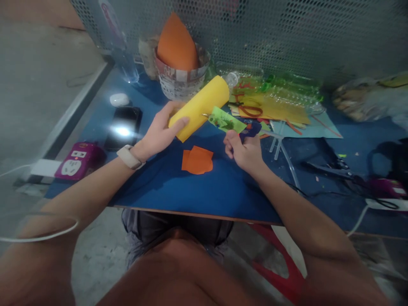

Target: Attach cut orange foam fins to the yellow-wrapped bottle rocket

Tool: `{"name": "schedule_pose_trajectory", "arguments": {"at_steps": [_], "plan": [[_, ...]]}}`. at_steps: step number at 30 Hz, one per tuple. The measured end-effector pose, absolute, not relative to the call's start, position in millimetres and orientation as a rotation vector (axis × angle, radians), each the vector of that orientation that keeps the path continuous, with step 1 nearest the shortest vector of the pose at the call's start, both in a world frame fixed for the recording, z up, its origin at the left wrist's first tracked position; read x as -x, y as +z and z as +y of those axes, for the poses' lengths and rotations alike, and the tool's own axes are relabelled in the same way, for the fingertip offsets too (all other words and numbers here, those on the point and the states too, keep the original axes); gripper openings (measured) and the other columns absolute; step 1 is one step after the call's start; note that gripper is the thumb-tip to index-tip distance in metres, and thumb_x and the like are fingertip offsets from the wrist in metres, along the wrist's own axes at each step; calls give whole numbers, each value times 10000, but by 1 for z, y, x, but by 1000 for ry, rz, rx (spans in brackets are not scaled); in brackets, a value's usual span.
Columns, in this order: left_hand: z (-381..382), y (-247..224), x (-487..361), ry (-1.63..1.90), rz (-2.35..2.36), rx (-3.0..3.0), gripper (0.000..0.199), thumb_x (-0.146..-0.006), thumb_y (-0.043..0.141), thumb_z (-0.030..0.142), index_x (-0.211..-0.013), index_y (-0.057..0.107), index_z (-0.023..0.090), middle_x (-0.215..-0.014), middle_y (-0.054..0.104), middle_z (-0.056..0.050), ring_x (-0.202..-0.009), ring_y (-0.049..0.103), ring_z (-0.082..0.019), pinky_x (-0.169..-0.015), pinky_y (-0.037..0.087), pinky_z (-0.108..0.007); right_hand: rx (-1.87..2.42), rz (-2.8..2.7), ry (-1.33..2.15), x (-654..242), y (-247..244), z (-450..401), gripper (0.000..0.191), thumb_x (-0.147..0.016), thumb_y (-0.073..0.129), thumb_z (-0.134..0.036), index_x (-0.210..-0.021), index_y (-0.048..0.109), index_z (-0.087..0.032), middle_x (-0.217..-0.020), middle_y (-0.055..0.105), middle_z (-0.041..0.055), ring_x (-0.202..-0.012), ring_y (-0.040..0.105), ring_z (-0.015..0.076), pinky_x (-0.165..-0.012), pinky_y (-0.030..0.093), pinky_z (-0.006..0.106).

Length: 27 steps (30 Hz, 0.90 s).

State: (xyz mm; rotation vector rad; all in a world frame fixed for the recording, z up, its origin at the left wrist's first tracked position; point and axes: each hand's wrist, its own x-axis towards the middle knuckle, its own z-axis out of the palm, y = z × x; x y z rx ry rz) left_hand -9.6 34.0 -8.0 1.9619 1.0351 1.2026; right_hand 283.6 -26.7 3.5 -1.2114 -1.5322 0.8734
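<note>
While my left hand [161, 129] curls half open around the yellow tube [202, 106], upper middle of the frame, my right hand [247, 151], just right of centre, is closed on a blue-handled tool [251, 130] beside the green patterned piece [227, 120].

Head camera: looks forward and down from head height.
Blue table [178, 193]: close below.
Perforated panel [255, 36]: straight ahead.

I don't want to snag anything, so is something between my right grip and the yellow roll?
Yes: the green paper lies between your right grip and the roll, with a metal tip poking past its roll-side edge. Whether the tip touches the roll, I can't tell.
</note>
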Motion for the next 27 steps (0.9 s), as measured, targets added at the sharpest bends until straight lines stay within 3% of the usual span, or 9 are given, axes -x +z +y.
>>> {"name": "schedule_pose_trajectory", "arguments": {"at_steps": [17,27], "plan": [[32,-5,9,1186,1047,-1930,621,-1108,696,758,-1442,699,235,-1365,813,-124,-1183,786,-322,-979,689,-458,1195,-1541,912,-280,4,-30,820,-953,684,-1003,-642,497,-268,-533,483,-44,-396,517,111,-423,400,308],[31,-6,7,1203,1043,-1922,625,-1106,692,757,-1447,701,234,-1382,817,-129,-1194,789,-314,-996,683,-445,1218,-1514,883,-282,4,-27,815,-969,673,-995,-645,496,-269,-527,502,-38,-397,535,118,-425,415,309]]}}
